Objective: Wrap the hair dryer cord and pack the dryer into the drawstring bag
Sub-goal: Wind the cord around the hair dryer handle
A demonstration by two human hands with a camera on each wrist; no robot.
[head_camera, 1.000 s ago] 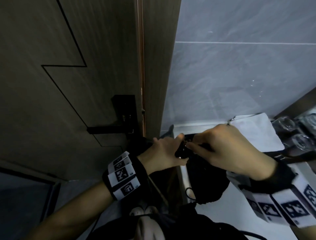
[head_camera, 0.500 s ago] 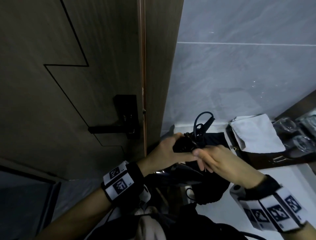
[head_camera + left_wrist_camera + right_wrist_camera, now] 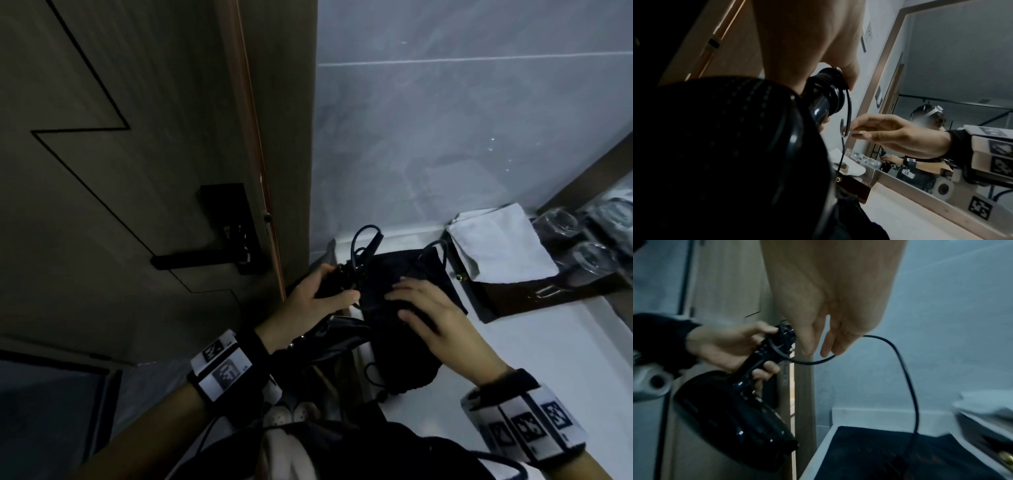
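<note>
My left hand [image 3: 322,293] grips the handle of the black hair dryer [image 3: 731,410], just off the counter's left edge. Cord coils [image 3: 826,87] sit wound around the handle's end. A loose loop of black cord [image 3: 364,240] rises above the handle and trails down to the black drawstring bag [image 3: 404,346], which lies on the white counter [image 3: 513,370]. My right hand [image 3: 421,308] hovers over the bag with fingers straight. In the right wrist view the cord [image 3: 906,369] runs against those fingers [image 3: 807,344] without being pinched.
A wooden door with a black lever handle [image 3: 205,260] stands close on the left. A folded white towel [image 3: 496,246] lies on a dark tray [image 3: 548,294] at the back right, beside upturned glasses [image 3: 555,222]. A framed mirror [image 3: 941,65] lines the right wall.
My right hand has left the handle's end and moved right and down over the bag. A free cord loop now stands above the handle. My left hand still grips the dryer handle.
</note>
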